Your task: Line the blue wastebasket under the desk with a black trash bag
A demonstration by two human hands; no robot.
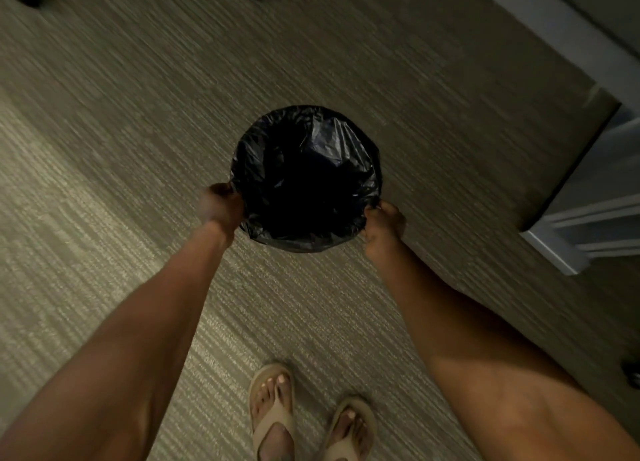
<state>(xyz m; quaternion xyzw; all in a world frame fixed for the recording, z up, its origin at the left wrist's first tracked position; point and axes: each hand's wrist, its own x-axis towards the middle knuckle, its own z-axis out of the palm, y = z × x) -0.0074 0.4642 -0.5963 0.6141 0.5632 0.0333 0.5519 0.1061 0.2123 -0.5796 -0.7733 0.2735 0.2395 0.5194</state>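
A grey-green ribbed carpet [138, 148] lies under a round wastebasket wholly wrapped in a crinkled black plastic trash bag [306, 178]. The left hand [221, 206] and right hand [382, 226] pinch the bag's rim on opposite sides, fingers closed on plastic.

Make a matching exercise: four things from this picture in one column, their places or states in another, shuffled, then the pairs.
Things:
1. bag
2. left hand
3. right hand
4. sandals

Places or states:
A. on the feet, bottom of the view
B. grips the bag's right edge
C. black, opened into a round mouth
D. grips the bag's left edge

Pairs: 1-C, 2-D, 3-B, 4-A
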